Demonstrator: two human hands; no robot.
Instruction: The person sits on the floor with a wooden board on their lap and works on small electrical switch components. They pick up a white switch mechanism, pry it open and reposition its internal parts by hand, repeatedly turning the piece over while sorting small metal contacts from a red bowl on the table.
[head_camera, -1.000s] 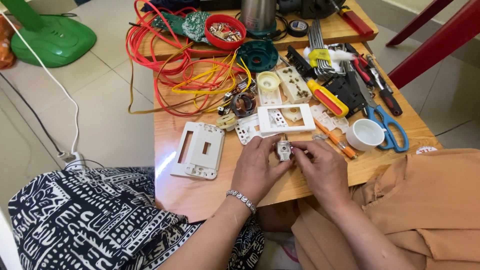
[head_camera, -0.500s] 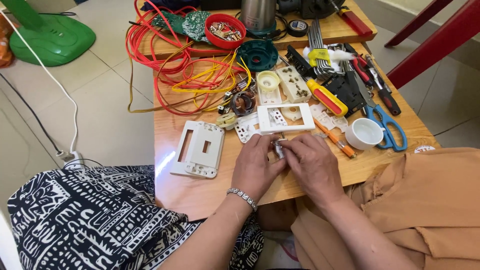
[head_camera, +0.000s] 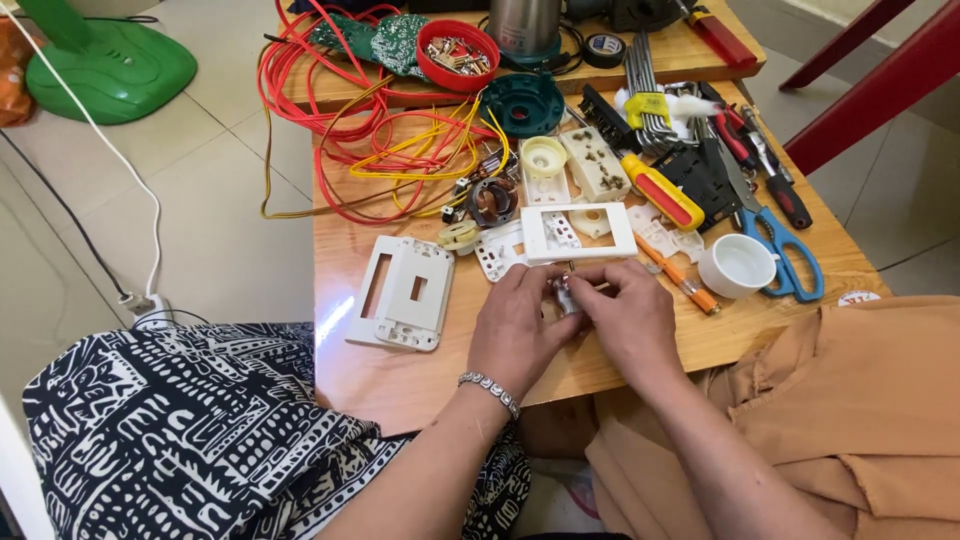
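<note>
Both hands (head_camera: 575, 325) now closer together, fingers around small switch part (head_camera: 565, 297).

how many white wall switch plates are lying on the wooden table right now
2. One white plate lies left of the left hand; another white plate lies just beyond both hands, above the right hand. Smaller white parts nearby may hide more.

Both forearms rise from six o'clock toward twelve, the left hand (head_camera: 520, 325), a bracelet at its wrist, and the right hand (head_camera: 628, 318) meeting knuckles-up at centre, fingers curled inward, fingertips pinched together at about one and eleven o'clock respectively.
</note>
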